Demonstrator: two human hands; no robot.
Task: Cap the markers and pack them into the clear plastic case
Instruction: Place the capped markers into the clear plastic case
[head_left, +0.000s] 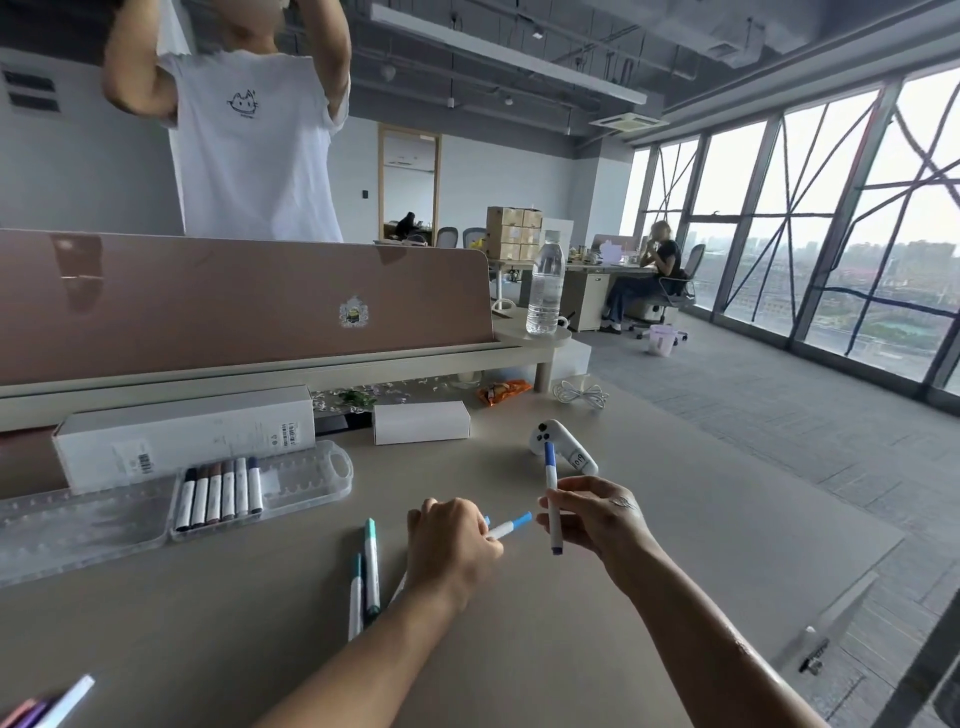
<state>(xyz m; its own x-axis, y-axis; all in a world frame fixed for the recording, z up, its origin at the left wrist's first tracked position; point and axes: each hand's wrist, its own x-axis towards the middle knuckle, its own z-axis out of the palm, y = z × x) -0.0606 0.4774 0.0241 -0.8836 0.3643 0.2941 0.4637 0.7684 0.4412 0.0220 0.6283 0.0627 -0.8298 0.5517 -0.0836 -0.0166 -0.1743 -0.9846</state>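
My left hand (453, 545) grips a light-blue-capped marker (511, 526) that points right. Close beside it, my right hand (597, 519) pinches a darker blue marker (551, 493) held almost upright. The two hands are a little apart above the beige table. Two teal markers (366, 577) lie on the table left of my left hand. The clear plastic case (306, 480) lies open at the left, with several dark and brown capped markers (218, 491) side by side in it. More markers (49, 706) show at the bottom left corner.
The case's clear lid (78, 525) lies flat at far left. Behind the case are a long white box (182, 434) and a small white box (422, 422). A white controller (563, 447) sits behind my right hand. A person in a white shirt stands beyond the brown divider.
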